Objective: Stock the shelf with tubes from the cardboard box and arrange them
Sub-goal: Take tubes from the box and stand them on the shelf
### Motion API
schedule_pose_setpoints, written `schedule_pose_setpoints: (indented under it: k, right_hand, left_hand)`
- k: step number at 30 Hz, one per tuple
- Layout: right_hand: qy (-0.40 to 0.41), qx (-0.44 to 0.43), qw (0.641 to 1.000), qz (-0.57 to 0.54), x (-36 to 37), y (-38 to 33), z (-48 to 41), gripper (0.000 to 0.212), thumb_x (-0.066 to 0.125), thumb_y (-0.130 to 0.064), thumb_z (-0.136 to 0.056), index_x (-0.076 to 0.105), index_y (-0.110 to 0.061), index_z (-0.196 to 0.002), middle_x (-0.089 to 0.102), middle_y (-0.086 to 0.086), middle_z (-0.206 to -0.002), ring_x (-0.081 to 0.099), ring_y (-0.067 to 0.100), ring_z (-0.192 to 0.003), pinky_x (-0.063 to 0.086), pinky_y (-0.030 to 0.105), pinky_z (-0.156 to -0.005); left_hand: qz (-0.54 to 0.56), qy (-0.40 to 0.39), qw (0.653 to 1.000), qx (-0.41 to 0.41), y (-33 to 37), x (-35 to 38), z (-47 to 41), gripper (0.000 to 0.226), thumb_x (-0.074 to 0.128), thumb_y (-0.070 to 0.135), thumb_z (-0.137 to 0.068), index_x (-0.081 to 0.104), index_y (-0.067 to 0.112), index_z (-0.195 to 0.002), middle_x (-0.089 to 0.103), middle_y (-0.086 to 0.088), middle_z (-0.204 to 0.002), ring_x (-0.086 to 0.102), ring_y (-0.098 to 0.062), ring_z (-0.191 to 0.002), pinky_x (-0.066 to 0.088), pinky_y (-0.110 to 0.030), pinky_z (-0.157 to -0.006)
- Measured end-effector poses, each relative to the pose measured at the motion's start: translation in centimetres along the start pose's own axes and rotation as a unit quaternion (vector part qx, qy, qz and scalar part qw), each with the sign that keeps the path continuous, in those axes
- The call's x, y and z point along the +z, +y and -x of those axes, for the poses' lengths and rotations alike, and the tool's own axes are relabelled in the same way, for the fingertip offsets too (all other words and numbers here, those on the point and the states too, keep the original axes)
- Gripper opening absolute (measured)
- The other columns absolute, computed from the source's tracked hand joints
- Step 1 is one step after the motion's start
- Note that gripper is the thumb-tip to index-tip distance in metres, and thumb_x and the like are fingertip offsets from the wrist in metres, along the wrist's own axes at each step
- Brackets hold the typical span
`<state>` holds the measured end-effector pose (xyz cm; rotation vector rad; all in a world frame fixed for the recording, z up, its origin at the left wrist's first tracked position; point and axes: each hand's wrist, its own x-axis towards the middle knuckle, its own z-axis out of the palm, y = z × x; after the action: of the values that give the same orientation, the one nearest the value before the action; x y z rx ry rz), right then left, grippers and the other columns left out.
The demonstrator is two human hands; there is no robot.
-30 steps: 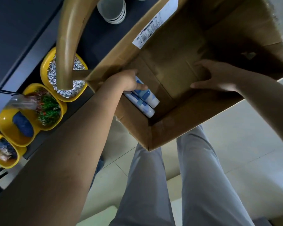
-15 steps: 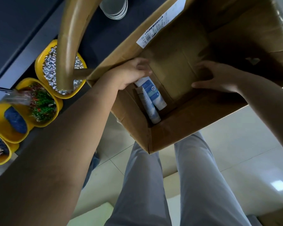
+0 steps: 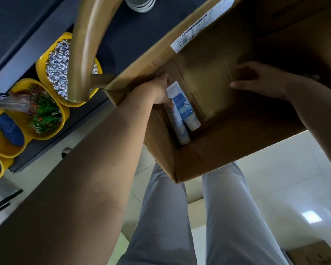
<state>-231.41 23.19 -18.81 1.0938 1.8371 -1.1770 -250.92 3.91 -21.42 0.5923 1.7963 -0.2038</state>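
An open cardboard box (image 3: 227, 150) is in front of me, above my legs. Two white-and-blue tubes (image 3: 185, 109) lie side by side in its near left corner, caps pointing toward me. My left hand (image 3: 157, 90) reaches over the box's left wall, fingers and thumb closed around the tubes' upper ends. The left tube (image 3: 178, 127) is partly hidden by my thumb and the box wall. My right hand (image 3: 260, 79) lies flat against the inside of the box on the right, fingers spread, holding nothing.
Yellow bins hold white pebbles (image 3: 55, 66), green plastic plants (image 3: 44, 111) and a blue item (image 3: 10, 129) on a dark shelf at the left. A curved wooden rail (image 3: 84, 50) crosses in front of them. White bowls (image 3: 141, 4) sit at the top. Another carton (image 3: 313, 253) lies at bottom right.
My left hand has shifted along the tubes and now closes on their upper ends; the tubes have turned to point toward me. My right hand stays pressed inside the box.
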Motion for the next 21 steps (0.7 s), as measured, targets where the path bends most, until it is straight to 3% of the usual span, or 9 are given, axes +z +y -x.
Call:
schedule_pose_setpoints:
  k: [4, 7, 9, 11, 13, 16, 18, 21]
  right_hand:
    - [-0.007, 0.012, 1.0, -0.004, -0.7, 1.1, -0.3, 0.067, 0.062, -0.059, -0.078, 0.038, -0.041, -0.138, 0.035, -0.003, -0.15, 0.034, 0.028, -0.136, 0.032, 0.048, -0.108]
    - [-0.001, 0.012, 1.0, -0.014, -1.2, 1.6, -0.4, 0.064, 0.062, -0.06, -0.077, 0.041, -0.044, -0.136, 0.038, -0.005, -0.147, 0.036, 0.026, -0.134, 0.033, 0.047, -0.107]
    - [0.001, 0.007, 1.0, -0.015, -0.8, 1.2, -0.7, 0.065, 0.063, -0.056, -0.079, 0.039, -0.042, -0.138, 0.036, -0.005, -0.149, 0.034, 0.026, -0.136, 0.033, 0.045, -0.106]
    - [-0.011, -0.014, 1.0, -0.007, 0.0, 0.2, -1.2, 0.066, 0.064, -0.049, -0.082, 0.037, -0.038, -0.141, 0.035, -0.002, -0.15, 0.034, 0.025, -0.136, 0.031, 0.04, -0.103]
    - [-0.036, -0.037, 0.999, -0.01, 1.3, -1.1, -2.0, 0.064, 0.066, -0.042, -0.084, 0.038, -0.035, -0.141, 0.038, 0.001, -0.148, 0.036, 0.023, -0.134, 0.032, 0.034, -0.099]
    - [-0.063, -0.077, 0.995, 0.0, 3.1, -2.6, -3.5, 0.061, 0.065, -0.034, -0.086, 0.039, -0.028, -0.141, 0.04, 0.004, -0.146, 0.039, 0.02, -0.131, 0.035, 0.03, -0.095]
    - [-0.063, -0.088, 0.994, 0.006, 3.7, -3.2, -4.5, 0.059, 0.064, -0.031, -0.088, 0.04, -0.024, -0.142, 0.043, 0.004, -0.144, 0.041, 0.02, -0.13, 0.038, 0.033, -0.099]
    - [-0.073, -0.107, 0.991, 0.027, 4.3, -3.8, -5.2, 0.054, 0.063, -0.027, -0.089, 0.044, -0.022, -0.139, 0.048, 0.004, -0.139, 0.044, 0.02, -0.127, 0.039, 0.033, -0.098]
  left_hand:
    - [0.013, 0.018, 0.996, 0.09, 2.3, 0.7, -1.0, 0.073, 0.077, 0.029, -0.074, 0.037, 0.026, -0.135, 0.054, -0.001, -0.125, 0.054, -0.022, -0.11, 0.046, -0.038, -0.093]
    - [0.095, 0.02, 0.986, 0.134, 4.1, -0.5, -1.2, 0.073, 0.075, 0.019, -0.077, 0.036, 0.025, -0.139, 0.057, 0.003, -0.119, 0.055, -0.015, -0.105, 0.048, -0.029, -0.085]
    - [0.105, 0.015, 0.987, 0.124, 3.5, -1.6, -1.2, 0.072, 0.076, 0.022, -0.077, 0.038, 0.026, -0.138, 0.054, 0.004, -0.126, 0.054, -0.016, -0.11, 0.046, -0.033, -0.095]
    - [0.033, 0.013, 0.994, 0.106, 2.5, -1.8, -1.1, 0.063, 0.076, 0.028, -0.077, 0.046, 0.025, -0.132, 0.046, 0.004, -0.135, 0.049, -0.019, -0.118, 0.041, -0.035, -0.102]
    - [0.028, 0.021, 0.993, 0.113, 1.8, -1.0, -1.1, 0.052, 0.075, 0.027, -0.078, 0.053, 0.024, -0.126, 0.039, 0.005, -0.138, 0.044, -0.019, -0.121, 0.041, -0.028, -0.095]
    - [0.14, 0.044, 0.984, 0.105, 1.1, -0.2, -0.9, 0.045, 0.074, 0.025, -0.079, 0.055, 0.027, -0.12, 0.047, 0.005, -0.13, 0.049, -0.013, -0.112, 0.041, -0.018, -0.078]
    - [0.185, 0.04, 0.979, 0.078, 0.5, 0.0, -1.0, 0.044, 0.074, 0.028, -0.079, 0.056, 0.027, -0.119, 0.055, 0.004, -0.123, 0.053, -0.013, -0.109, 0.044, -0.025, -0.087]
    - [0.149, -0.006, 0.988, 0.031, 0.2, 0.3, -0.9, 0.046, 0.074, 0.035, -0.078, 0.057, 0.025, -0.12, 0.061, 0.002, -0.117, 0.059, -0.014, -0.101, 0.046, -0.033, -0.095]
